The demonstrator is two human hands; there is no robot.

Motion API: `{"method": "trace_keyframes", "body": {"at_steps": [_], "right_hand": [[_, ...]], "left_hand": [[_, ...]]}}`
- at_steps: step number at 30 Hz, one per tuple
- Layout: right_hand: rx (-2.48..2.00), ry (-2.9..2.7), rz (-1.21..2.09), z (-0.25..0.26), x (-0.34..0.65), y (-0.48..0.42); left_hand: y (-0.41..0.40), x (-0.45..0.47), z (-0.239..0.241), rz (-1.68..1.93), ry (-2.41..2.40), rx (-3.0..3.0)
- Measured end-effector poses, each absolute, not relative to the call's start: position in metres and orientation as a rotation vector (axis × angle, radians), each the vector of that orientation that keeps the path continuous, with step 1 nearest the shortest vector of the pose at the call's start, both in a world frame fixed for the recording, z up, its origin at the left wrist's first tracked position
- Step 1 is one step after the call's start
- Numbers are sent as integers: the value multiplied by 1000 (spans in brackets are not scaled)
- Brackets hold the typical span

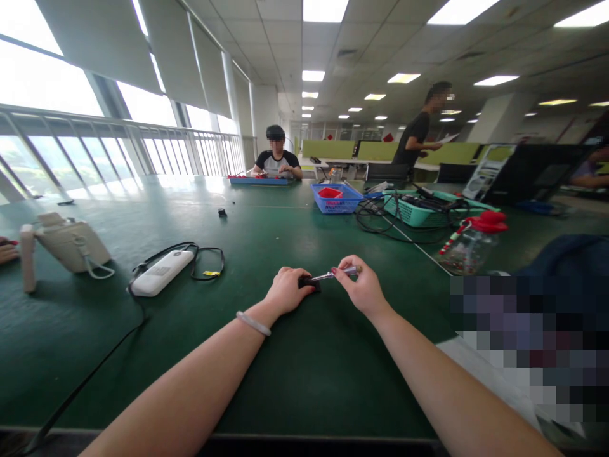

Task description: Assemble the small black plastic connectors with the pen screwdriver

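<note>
My left hand [286, 289] is closed around a small black block-like part [310, 285] on the green table, holding it down; most of the part is hidden by the fingers. A screwdriver [351, 271] with a pale, clear-looking handle lies nearly level in my right hand [360, 285], pinched between thumb and fingers. Its thin metal shaft points left, and the tip meets the black part or stops right beside it; I cannot tell which. A light bangle circles my left wrist.
A white power bank [164, 271] with a black cable and a beige bag [73, 244] are at left. A small black piece [222, 212] lies farther off. Blue basket [337, 202], green basket [413, 212] with cables and red-capped bottle [476, 244] stand right. A co-worker [276, 158] sits opposite.
</note>
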State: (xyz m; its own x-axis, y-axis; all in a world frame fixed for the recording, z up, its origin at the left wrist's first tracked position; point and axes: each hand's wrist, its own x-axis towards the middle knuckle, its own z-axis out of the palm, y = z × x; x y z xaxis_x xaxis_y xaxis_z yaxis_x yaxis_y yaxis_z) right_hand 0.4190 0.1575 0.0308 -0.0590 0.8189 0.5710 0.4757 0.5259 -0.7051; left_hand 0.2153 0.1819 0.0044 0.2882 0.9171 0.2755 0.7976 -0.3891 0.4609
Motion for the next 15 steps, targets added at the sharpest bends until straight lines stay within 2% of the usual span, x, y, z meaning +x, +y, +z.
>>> {"method": "trace_keyframes", "body": {"at_steps": [9,15], "right_hand": [[-1084,-1771,341,36,424,154],[-959,-2121,-49,48,411,135]], "left_hand": [[184,214,3,737,1570,2294],[184,215,2,766,1557,2317]]}}
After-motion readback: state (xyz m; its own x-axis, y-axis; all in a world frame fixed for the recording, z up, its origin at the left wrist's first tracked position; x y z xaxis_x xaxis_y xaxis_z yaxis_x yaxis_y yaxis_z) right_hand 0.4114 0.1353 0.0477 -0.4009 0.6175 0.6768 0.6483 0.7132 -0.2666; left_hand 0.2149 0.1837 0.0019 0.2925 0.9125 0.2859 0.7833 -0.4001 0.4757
